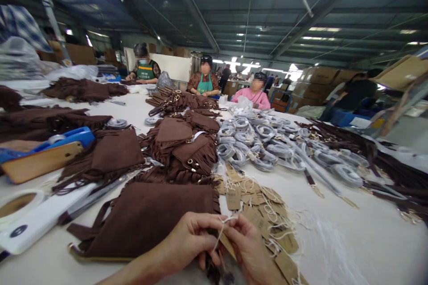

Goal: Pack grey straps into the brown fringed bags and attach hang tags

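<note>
My left hand point(189, 242) is closed on a white string point(219, 234) just right of a flat brown suede bag point(160, 213). Beside it, my right hand point(245, 242) pinches the same string, with a kraft paper tag point(227, 244) hanging between the hands. Dark strap or fringe pieces dangle below my left fingers, partly hidden. Close by on the right lies a heap of kraft tags point(257, 213) with white strings.
Fringed brown bags point(180, 142) are piled ahead. Right of them lie wrapped coiled straps point(264, 138) and loose brown straps point(354, 142). A blue tape dispenser point(80, 136) and a white tape roll point(38, 200) sit left. Three people point(204, 82) sit across the table.
</note>
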Demonstrator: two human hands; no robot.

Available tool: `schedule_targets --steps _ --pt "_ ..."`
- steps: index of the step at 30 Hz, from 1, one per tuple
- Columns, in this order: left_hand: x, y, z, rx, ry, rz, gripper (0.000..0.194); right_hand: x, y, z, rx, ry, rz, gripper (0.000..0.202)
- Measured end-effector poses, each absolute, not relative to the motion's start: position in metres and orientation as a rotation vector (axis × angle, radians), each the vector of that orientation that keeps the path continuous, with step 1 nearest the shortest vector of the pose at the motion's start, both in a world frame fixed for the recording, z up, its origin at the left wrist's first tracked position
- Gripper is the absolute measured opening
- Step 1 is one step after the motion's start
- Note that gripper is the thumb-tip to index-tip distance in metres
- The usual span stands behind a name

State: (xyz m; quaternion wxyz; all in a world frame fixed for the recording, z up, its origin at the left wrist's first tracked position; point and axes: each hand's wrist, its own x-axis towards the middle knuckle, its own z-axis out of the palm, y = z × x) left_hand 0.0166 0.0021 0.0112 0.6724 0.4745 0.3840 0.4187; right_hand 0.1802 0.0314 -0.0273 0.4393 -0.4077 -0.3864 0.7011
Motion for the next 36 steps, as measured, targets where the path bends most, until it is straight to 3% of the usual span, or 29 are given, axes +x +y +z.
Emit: schedule_targets --steps 8,17,25,31,34,36 --pt "0.015 0.001 0.008 1.217 0.892 0.953 0.045 0.176 0.039 -0.039 -1.129 -1.183 1.437 0.036" --pt "0.023 -0.004 0.007 2.006 1.025 0.966 0.025 0.163 0.036 -0.036 -1.044 -1.243 1.355 0.022" --pt "-0.031 0.004 0.038 2.155 1.471 0.925 0.017 0.174 0.035 -0.030 -1.231 -1.279 1.671 0.052" --pt "-0.046 0.001 0.047 2.254 1.270 0.774 0.037 0.172 0.030 -0.034 -1.077 -1.605 1.562 0.046" --pt "-0.044 0.000 0.043 2.124 1.303 0.879 0.034 0.167 0.023 -0.037 -1.089 -1.675 1.372 0.045" --pt "-0.042 -0.001 0.041 2.000 1.349 0.964 0.029 0.163 0.019 -0.037 -1.081 -1.778 1.063 0.033"
